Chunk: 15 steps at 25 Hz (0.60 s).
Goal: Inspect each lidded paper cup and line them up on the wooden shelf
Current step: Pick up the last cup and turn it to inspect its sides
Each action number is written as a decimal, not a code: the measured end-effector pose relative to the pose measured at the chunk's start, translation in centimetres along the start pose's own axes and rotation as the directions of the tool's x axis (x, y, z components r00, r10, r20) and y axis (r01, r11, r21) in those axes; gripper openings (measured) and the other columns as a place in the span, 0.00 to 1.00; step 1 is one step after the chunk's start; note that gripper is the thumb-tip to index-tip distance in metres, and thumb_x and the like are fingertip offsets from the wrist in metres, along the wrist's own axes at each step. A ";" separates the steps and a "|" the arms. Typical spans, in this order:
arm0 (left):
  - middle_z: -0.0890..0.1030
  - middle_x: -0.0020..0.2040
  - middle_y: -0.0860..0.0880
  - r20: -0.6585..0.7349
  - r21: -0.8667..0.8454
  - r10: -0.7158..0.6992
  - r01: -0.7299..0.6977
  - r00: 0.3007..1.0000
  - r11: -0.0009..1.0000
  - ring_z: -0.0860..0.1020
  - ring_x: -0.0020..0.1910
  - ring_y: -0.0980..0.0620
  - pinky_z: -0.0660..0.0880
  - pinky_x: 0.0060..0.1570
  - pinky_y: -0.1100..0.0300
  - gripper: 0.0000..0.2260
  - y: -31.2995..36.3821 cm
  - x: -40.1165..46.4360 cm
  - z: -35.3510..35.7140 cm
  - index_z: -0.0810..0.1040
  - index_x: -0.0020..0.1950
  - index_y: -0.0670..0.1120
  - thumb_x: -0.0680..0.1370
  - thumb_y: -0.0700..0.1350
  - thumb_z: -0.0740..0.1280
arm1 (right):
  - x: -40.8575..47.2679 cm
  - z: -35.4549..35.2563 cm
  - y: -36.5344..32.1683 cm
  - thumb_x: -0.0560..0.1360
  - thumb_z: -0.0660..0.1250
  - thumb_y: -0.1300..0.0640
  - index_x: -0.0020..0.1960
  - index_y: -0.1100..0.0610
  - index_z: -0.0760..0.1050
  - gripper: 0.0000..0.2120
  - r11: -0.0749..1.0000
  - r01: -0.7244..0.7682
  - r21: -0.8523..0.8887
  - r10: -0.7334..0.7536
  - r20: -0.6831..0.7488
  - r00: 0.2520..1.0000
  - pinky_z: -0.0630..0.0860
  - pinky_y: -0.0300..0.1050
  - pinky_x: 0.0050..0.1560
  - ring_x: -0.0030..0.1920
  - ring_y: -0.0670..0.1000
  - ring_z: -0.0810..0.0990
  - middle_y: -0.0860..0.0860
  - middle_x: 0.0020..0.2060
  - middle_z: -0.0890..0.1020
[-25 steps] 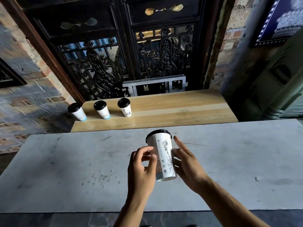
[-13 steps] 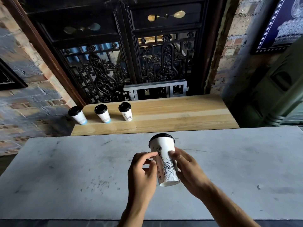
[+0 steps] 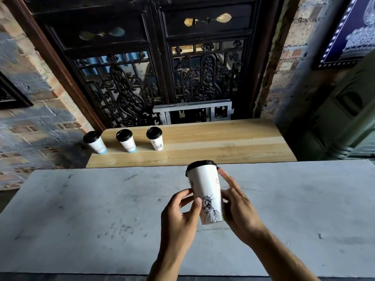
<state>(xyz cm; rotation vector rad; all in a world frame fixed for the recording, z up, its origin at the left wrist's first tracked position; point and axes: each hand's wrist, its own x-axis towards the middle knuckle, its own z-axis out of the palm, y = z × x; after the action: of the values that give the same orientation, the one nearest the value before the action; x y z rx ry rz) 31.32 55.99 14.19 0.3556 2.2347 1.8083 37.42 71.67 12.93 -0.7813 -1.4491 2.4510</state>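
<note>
Three lidded paper cups (image 3: 125,140) stand in a row at the wooden shelf's (image 3: 213,142) left end, the leftmost on its corner. Nearer, above the grey counter (image 3: 81,216), the left hand (image 3: 179,217) and right hand (image 3: 237,207) together grasp a tall cup (image 3: 206,191), upright, lid on, clear of the surface.

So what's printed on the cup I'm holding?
A black line drawing of the Statue of Liberty on the white held cup, with a black lid; head view shows it best.
</note>
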 end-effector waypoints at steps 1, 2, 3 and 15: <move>0.87 0.55 0.57 0.001 0.005 -0.004 0.004 1.000 1.000 0.84 0.56 0.60 0.84 0.53 0.53 0.09 0.0 0.1 0.0 0.83 0.58 0.50 0.78 0.44 0.72 | -0.1 0.1 -0.2 0.85 0.51 0.62 0.72 0.40 0.71 0.24 1.000 0.001 0.002 -0.001 0.016 1.000 0.77 0.44 0.34 0.35 0.57 0.83 0.65 0.54 0.86; 0.86 0.56 0.57 -0.006 0.015 -0.002 0.003 1.000 1.000 0.84 0.56 0.60 0.84 0.53 0.51 0.10 -0.1 0.2 -0.1 0.83 0.59 0.50 0.79 0.43 0.71 | -0.2 0.2 -0.2 0.85 0.53 0.62 0.73 0.40 0.71 0.24 1.000 0.006 0.009 -0.006 0.026 1.000 0.78 0.44 0.34 0.36 0.58 0.83 0.65 0.56 0.85; 0.86 0.57 0.57 -0.022 0.026 0.004 -0.004 1.000 1.000 0.84 0.55 0.59 0.84 0.52 0.51 0.10 -0.1 0.2 -0.1 0.83 0.60 0.51 0.79 0.43 0.70 | -0.3 0.3 -0.2 0.85 0.54 0.63 0.73 0.41 0.70 0.23 1.000 0.004 0.011 -0.004 0.026 1.000 0.79 0.45 0.35 0.38 0.59 0.83 0.64 0.57 0.85; 0.85 0.55 0.56 -0.025 0.013 0.021 -0.021 0.999 1.000 0.85 0.52 0.56 0.82 0.44 0.64 0.12 0.1 0.2 -0.1 0.81 0.60 0.59 0.79 0.46 0.68 | -0.2 0.1 0.1 0.77 0.69 0.58 0.70 0.59 0.76 0.21 0.997 0.083 0.003 -0.083 0.097 0.992 0.80 0.52 0.58 0.63 0.62 0.83 0.61 0.62 0.84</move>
<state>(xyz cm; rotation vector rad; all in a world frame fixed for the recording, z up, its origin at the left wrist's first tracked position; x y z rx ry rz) 31.10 55.93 14.29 0.3621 2.2688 1.8198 37.54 71.42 12.95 -0.5973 -1.4847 2.4563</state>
